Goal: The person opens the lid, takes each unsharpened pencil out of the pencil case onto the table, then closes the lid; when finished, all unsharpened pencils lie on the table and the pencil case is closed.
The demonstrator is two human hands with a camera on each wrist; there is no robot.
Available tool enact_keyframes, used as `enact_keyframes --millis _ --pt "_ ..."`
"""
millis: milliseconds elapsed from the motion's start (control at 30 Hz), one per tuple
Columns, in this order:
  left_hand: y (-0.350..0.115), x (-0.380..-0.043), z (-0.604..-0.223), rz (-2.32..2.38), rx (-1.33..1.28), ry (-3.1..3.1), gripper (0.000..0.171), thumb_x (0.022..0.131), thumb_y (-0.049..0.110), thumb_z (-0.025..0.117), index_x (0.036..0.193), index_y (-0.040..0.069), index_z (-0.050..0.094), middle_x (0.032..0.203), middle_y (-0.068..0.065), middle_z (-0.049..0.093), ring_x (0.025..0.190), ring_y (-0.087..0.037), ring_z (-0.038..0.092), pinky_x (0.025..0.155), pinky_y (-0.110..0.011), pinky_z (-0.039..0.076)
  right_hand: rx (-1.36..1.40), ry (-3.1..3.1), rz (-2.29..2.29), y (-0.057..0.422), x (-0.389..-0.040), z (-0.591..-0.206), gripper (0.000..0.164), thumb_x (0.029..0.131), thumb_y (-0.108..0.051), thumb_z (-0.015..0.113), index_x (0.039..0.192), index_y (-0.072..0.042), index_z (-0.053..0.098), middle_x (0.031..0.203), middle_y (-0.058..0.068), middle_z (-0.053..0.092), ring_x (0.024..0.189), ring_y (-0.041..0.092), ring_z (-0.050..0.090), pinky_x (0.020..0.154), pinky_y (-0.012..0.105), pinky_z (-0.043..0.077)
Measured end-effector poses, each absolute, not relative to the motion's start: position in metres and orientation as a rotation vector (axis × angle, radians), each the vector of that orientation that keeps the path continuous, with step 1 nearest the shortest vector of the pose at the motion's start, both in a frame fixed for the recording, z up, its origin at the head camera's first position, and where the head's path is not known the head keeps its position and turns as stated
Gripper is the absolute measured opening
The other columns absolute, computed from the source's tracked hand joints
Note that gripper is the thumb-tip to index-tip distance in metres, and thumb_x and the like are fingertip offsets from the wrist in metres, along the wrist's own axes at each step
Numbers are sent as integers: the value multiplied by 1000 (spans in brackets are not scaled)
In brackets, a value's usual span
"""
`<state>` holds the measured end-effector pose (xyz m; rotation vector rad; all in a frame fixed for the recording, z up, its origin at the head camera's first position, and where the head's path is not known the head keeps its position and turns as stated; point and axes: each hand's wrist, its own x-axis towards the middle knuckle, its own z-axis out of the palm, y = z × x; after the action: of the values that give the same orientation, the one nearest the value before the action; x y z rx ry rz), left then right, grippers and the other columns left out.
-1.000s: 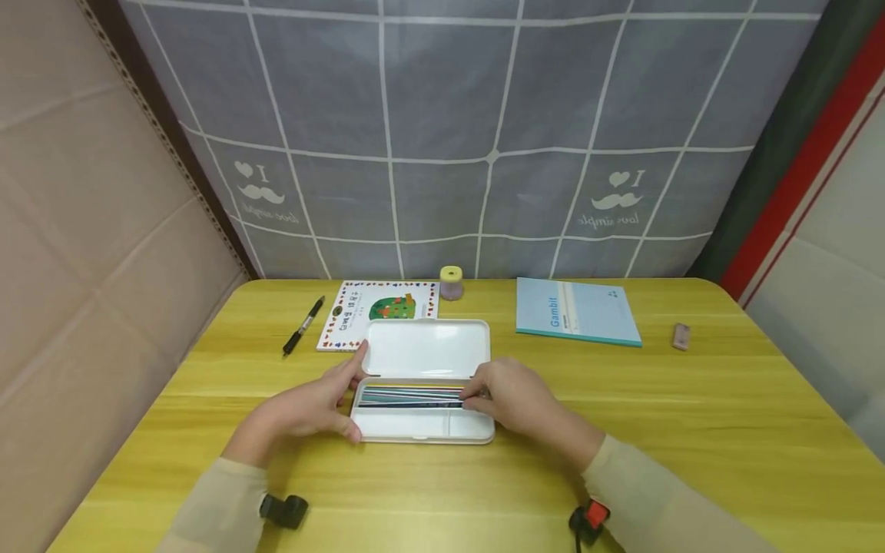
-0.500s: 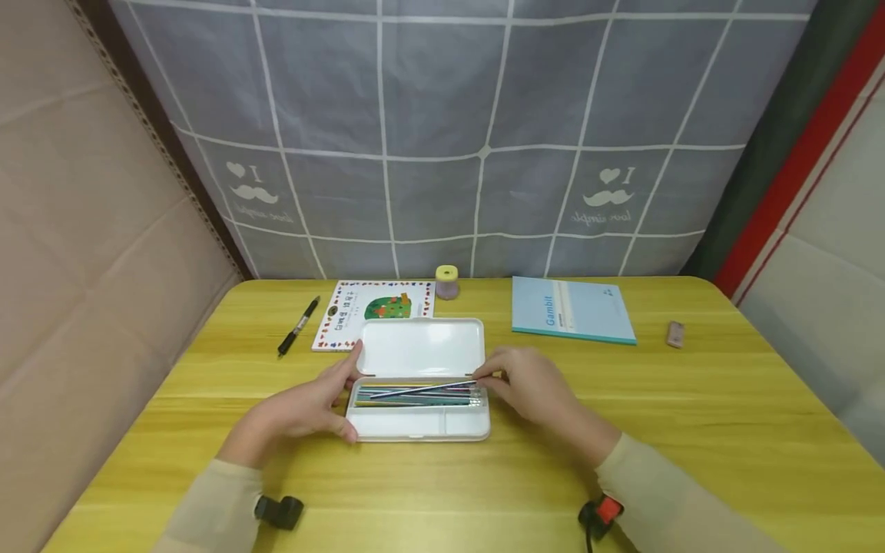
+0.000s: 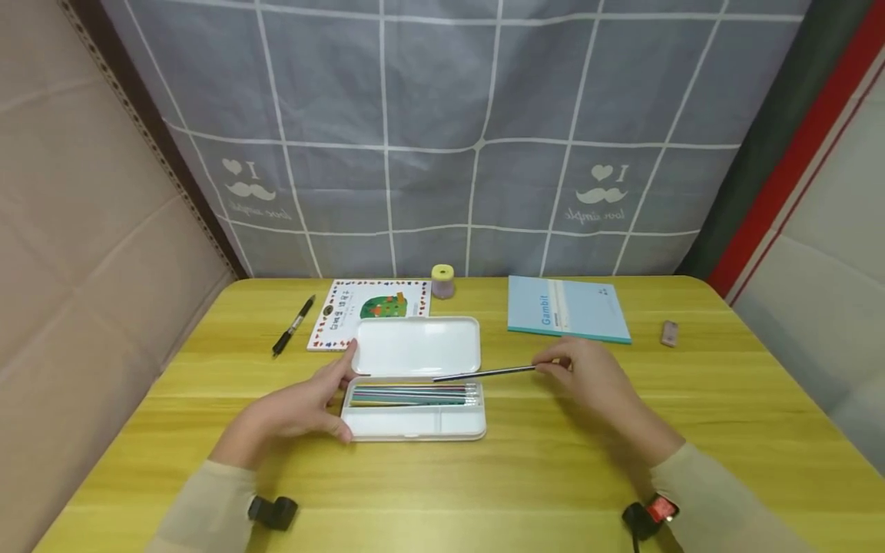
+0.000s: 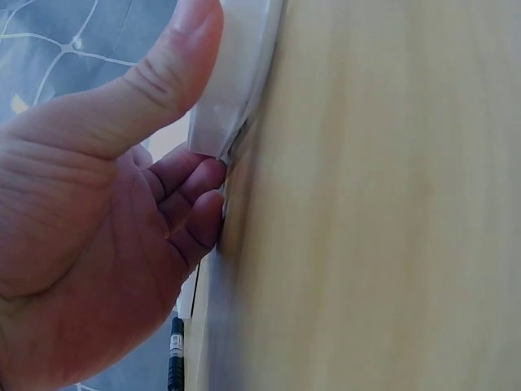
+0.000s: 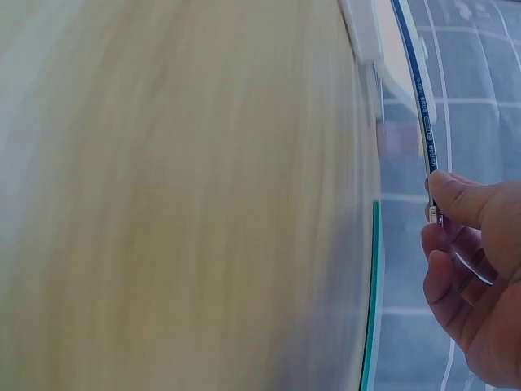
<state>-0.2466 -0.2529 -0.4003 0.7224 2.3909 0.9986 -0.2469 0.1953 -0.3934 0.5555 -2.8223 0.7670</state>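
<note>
In the head view a white pencil case [image 3: 390, 424] lies on the table with its lid [image 3: 418, 346] tipped back. Several pencils [image 3: 408, 395] fill its rear compartment; the front part looks bare. My left hand [image 3: 297, 411] grips the case's left end, thumb at the front corner and fingers behind, as the left wrist view also shows. My right hand [image 3: 588, 376] is right of the case and pinches a dark pencil [image 3: 487, 373] near one end. The pencil slants slightly, its far end over the case's back edge. Printed lettering shows on this pencil [image 5: 422, 98] in the right wrist view.
Behind the case lie a picture-covered booklet [image 3: 346, 311] and a yellow-topped purple sharpener-like container [image 3: 442, 282]. A black pen [image 3: 293, 326] is at the left. On the right are a light blue notebook [image 3: 568, 309] and a small eraser [image 3: 669, 333]. A curtain [image 3: 429, 184] hangs behind the table.
My right hand has drawn the dark pencil up out of the case and moved to the right with it. The left hand keeps its grip on the case.
</note>
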Motion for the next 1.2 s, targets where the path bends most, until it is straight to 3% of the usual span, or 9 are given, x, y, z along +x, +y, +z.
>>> enact_keyframes --millis 233,433,700,900,1200 --pt "-254 -247 -402 1020 722 2377 141 78 28 90 162 2 -21 140 -14 48 135 -34 47 114 -55 34 483 -2824 772 226 -248 -398 9 95 -13 77 100 -15 84 100 1 76 88 19 68 76 42 56" --pt "-257 -247 -404 1034 730 2361 141 78 28 89 161 2 -23 141 -15 48 135 -34 46 114 -43 36 341 -2902 810 246 -249 -400 12 99 -14 73 105 -15 84 108 6 76 99 27 69 84 50 56" --pt "-257 -247 -403 1035 727 2353 140 79 29 88 162 2 -22 141 -14 47 135 -34 46 112 -27 36 334 -2932 674 268 -255 -403 11 95 -16 78 103 -14 85 104 11 78 89 27 72 76 50 56" --pt "-256 -247 -402 1036 718 2349 139 80 29 88 162 2 -22 140 -14 47 133 -33 46 108 -17 34 322 -2936 627 279 -259 -407 9 94 -15 78 101 -14 85 103 12 79 91 30 73 74 49 56" --pt "-256 -247 -402 1048 721 2335 139 80 29 87 162 3 -22 139 -14 47 131 -32 45 106 -15 35 364 -2933 613 285 -262 -407 8 94 -10 77 97 -13 85 99 10 79 92 33 73 79 53 57"
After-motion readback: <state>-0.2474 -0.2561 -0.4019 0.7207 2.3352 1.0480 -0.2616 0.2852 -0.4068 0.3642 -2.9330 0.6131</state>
